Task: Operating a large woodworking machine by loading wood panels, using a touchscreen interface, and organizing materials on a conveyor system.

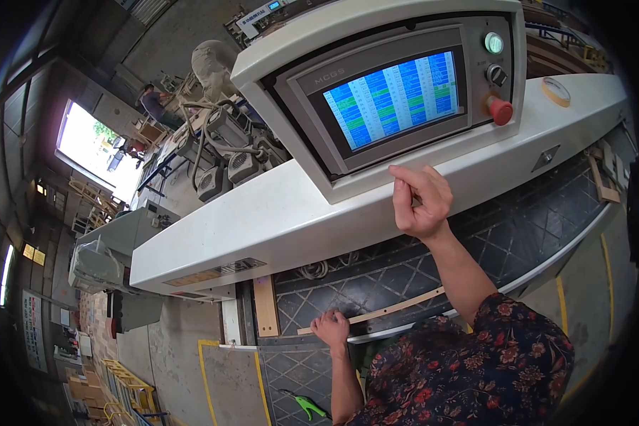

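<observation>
My left hand (331, 328) is closed over a long, thin wooden strip (397, 306) near its left end. The strip has small dark holes along it and lies on the machine's dark, diamond-patterned bed (390, 280). Raised in front of the control panel, my right hand (424, 201) has its fingers curled in and the index finger bent forward. Nothing shows in it. That index finger is near the lower edge of the panel's pale housing (355, 186). The lit touchscreen (394, 99) shows blue, green and white rows.
Right of the screen are a lit green button (494, 43), a black rotary knob (496, 74) and a red mushroom button (500, 111). A tape roll (556, 92) lies on the white beam (220, 220). A green air gun (309, 406) is below. Another person (154, 103) is far left.
</observation>
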Demonstrator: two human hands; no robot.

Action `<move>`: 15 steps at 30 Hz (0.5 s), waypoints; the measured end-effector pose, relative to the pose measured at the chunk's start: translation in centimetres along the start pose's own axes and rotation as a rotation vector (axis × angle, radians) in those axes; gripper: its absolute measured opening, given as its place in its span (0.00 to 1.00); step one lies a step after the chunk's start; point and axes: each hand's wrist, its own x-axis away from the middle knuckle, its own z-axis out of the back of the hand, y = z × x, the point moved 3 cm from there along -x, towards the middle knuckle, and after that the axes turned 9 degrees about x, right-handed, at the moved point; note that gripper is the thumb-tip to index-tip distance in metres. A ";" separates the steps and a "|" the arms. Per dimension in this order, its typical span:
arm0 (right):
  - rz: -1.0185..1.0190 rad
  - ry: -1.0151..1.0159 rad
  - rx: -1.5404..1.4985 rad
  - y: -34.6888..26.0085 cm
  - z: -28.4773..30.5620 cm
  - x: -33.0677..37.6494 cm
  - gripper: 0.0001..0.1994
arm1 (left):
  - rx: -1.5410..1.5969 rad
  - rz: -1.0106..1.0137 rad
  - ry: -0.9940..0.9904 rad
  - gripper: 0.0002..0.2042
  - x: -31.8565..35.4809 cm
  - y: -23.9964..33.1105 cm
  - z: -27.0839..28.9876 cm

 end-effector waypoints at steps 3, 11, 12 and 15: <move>0.002 0.009 -0.011 -0.3 0.0 -0.1 0.14 | 0.006 -0.004 0.000 0.11 0.1 -0.1 0.0; -0.402 0.070 -0.073 3.2 4.3 -1.3 0.17 | -0.033 -0.020 0.009 0.11 0.4 -0.4 -0.1; -0.383 0.134 0.011 3.9 4.8 -1.6 0.16 | -0.032 -0.022 0.019 0.11 0.5 -0.4 -0.1; -0.309 0.080 0.115 5.2 5.1 -1.8 0.15 | -0.010 -0.026 0.023 0.11 0.4 -0.3 -0.3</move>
